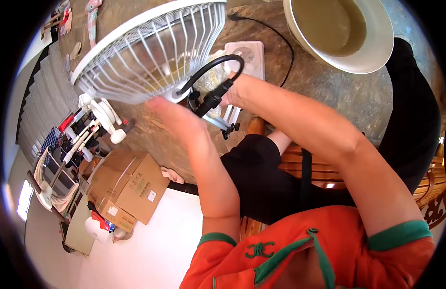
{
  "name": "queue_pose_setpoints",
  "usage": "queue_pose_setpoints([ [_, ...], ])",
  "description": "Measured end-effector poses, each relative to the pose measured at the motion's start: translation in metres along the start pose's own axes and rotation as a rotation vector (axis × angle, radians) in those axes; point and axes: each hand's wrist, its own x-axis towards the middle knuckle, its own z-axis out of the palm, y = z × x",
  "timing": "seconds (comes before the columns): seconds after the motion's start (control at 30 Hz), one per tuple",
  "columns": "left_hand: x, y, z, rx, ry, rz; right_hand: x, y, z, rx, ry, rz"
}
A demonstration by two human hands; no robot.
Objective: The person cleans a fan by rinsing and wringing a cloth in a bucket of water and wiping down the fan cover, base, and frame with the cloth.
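A white wire-guarded fan [150, 58] is tilted in front of me, with a black cable [217, 60] looping at its hub. My left hand [161, 105] grips the guard's lower edge; most of its fingers are hidden and blurred. My right hand [229, 92] is at the back of the fan, beside a crumpled translucent wrap [214, 79]. The cable and a black joint [212, 100] cover its fingers, so their hold does not show. Below that hand are light metal legs with black knobs [230, 129].
A white bucket of murky water [386, 29] stands at the upper right. Near it are a white box-like base [257, 53] and a black cord [291, 53] on the stone-patterned floor. A cardboard box [138, 185] and white-framed equipment [105, 115] are at the left.
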Motion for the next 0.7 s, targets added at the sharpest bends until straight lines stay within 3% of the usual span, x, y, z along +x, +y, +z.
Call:
queue_pose_setpoints([
  [0.03,0.004,-0.006,-0.005,0.100,-0.026,0.134,-0.001,0.002,0.000,-0.023,-0.016,-0.005],
  [0.17,0.004,-0.009,-0.012,0.230,-0.015,0.136,-0.013,0.012,-0.012,-0.092,0.009,-0.084],
  [0.33,-0.002,0.007,0.009,0.159,-0.004,0.066,-0.015,0.043,-0.035,-0.064,0.124,-0.208],
  [0.47,0.012,0.000,-0.007,0.320,-0.178,0.292,-0.016,0.065,-0.049,-0.028,0.172,-0.267],
  [0.6,0.013,0.004,-0.005,-0.048,-0.355,-0.098,-0.016,0.074,-0.057,-0.026,0.196,-0.304],
  [0.7,0.012,0.004,-0.014,-0.043,-0.476,-0.084,0.002,0.075,-0.060,-0.049,0.197,-0.376],
])
